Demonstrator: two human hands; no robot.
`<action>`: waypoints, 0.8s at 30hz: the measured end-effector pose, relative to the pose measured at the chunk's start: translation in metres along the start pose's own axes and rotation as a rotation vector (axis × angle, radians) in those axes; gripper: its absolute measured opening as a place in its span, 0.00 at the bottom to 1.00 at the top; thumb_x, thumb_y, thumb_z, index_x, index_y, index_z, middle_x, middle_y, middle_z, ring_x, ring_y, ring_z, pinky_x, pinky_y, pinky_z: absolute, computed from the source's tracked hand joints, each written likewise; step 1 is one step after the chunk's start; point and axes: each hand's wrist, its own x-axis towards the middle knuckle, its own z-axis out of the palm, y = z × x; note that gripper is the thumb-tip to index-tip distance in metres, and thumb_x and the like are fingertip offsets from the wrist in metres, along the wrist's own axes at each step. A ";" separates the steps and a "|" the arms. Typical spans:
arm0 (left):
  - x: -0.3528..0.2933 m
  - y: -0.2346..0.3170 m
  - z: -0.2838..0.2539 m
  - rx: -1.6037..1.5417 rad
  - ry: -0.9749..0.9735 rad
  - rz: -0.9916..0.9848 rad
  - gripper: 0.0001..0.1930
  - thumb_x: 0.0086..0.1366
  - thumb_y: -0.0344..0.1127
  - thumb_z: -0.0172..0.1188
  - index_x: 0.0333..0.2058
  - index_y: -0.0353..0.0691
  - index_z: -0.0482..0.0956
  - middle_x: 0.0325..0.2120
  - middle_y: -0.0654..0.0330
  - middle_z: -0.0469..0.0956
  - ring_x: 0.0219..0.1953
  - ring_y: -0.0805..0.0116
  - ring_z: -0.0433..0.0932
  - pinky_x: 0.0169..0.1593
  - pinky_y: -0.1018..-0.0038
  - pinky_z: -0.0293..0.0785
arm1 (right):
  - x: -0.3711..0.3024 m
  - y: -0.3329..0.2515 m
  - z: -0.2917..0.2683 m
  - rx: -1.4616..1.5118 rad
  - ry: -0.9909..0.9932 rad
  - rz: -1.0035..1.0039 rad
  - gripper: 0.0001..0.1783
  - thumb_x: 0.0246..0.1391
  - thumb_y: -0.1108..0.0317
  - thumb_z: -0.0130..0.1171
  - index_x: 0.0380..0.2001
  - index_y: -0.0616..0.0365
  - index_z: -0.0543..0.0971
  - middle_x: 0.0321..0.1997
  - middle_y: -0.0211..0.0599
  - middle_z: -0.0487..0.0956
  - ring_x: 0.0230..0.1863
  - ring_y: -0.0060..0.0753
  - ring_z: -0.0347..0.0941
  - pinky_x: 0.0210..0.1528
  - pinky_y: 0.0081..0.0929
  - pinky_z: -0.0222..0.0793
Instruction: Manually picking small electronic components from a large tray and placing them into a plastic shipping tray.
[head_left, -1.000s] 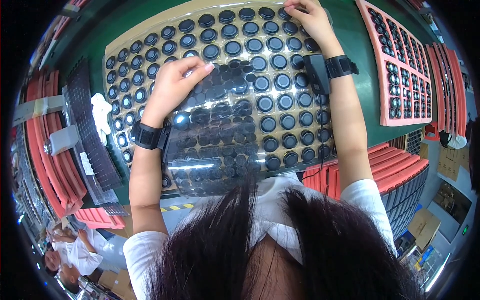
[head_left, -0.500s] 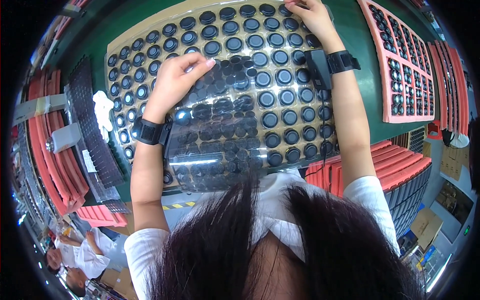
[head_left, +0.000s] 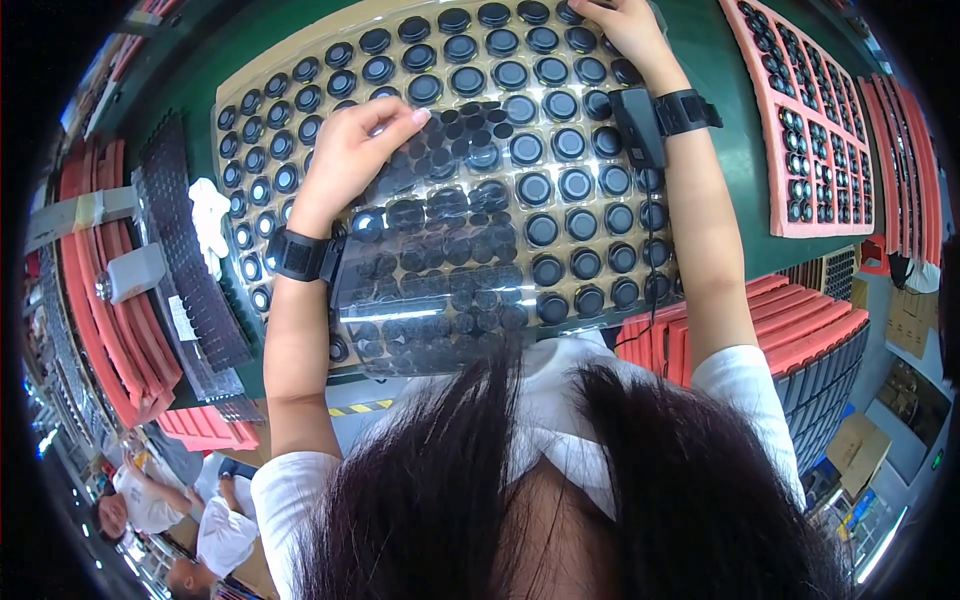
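A wide clear plastic tray (head_left: 560,245) holds rows of black round parts, each with a raised middle. Across its near middle lies a bendy clear sheet (head_left: 430,305) dotted with flat black discs, its lower part bowed up toward me. My left hand (head_left: 355,155) is closed, thumb and forefinger pinched at the sheet's far edge. Up at the far right corner of the tray, my right hand (head_left: 632,38) is closed with its fingertips at a black round part (head_left: 580,38). Whatever those fingertips pinch is too small to make out.
On the right of the green table (head_left: 730,190) lies a pink foam tray (head_left: 805,225) of round parts. Pink foam trays (head_left: 760,315) are stacked nearer me. At left are a dark dotted sheet (head_left: 185,250), a white glove (head_left: 208,225) and a plastic bottle (head_left: 137,273). Two people sit beyond.
Both hands stay almost where they were, my left fingertips still at the sheet's edge. The view has shifted slightly. At the lower left, the two people have changed posture.
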 end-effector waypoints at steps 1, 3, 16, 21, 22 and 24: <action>0.000 0.000 0.000 0.000 0.000 0.000 0.15 0.58 0.45 0.56 0.24 0.38 0.76 0.13 0.66 0.70 0.18 0.78 0.65 0.23 0.81 0.59 | 0.000 0.000 0.000 0.000 0.000 0.000 0.06 0.48 0.71 0.56 0.30 0.60 0.76 0.27 0.30 0.76 0.30 0.20 0.71 0.34 0.17 0.65; 0.000 -0.001 0.001 -0.016 0.003 0.005 0.15 0.58 0.45 0.55 0.23 0.38 0.76 0.13 0.66 0.70 0.18 0.78 0.65 0.23 0.81 0.59 | 0.001 0.003 0.001 -0.016 0.002 -0.036 0.06 0.48 0.71 0.55 0.30 0.59 0.76 0.27 0.30 0.76 0.30 0.19 0.70 0.33 0.17 0.65; 0.001 -0.001 0.000 -0.013 -0.009 0.010 0.15 0.59 0.45 0.55 0.23 0.38 0.75 0.13 0.66 0.70 0.18 0.79 0.65 0.24 0.81 0.59 | 0.006 0.013 0.002 0.016 -0.008 -0.073 0.05 0.48 0.72 0.55 0.30 0.60 0.76 0.26 0.30 0.76 0.30 0.20 0.71 0.34 0.17 0.66; 0.000 -0.002 0.001 -0.025 0.005 0.017 0.16 0.59 0.45 0.55 0.23 0.38 0.75 0.13 0.66 0.69 0.18 0.79 0.65 0.23 0.81 0.59 | 0.008 0.019 0.003 0.025 -0.005 -0.129 0.05 0.48 0.72 0.55 0.30 0.61 0.76 0.27 0.31 0.76 0.31 0.20 0.71 0.34 0.17 0.66; 0.000 -0.001 0.001 -0.026 0.003 0.013 0.16 0.59 0.45 0.55 0.23 0.38 0.75 0.13 0.66 0.69 0.18 0.79 0.65 0.23 0.81 0.59 | 0.009 0.019 0.003 0.032 -0.006 -0.127 0.05 0.48 0.72 0.55 0.30 0.61 0.76 0.27 0.31 0.76 0.31 0.20 0.71 0.34 0.17 0.66; 0.000 -0.001 0.000 -0.028 -0.003 0.005 0.16 0.59 0.45 0.55 0.23 0.38 0.75 0.13 0.67 0.69 0.18 0.79 0.65 0.23 0.81 0.59 | 0.009 0.019 0.003 0.045 -0.007 -0.122 0.05 0.48 0.73 0.54 0.30 0.61 0.75 0.27 0.31 0.76 0.31 0.20 0.71 0.34 0.17 0.66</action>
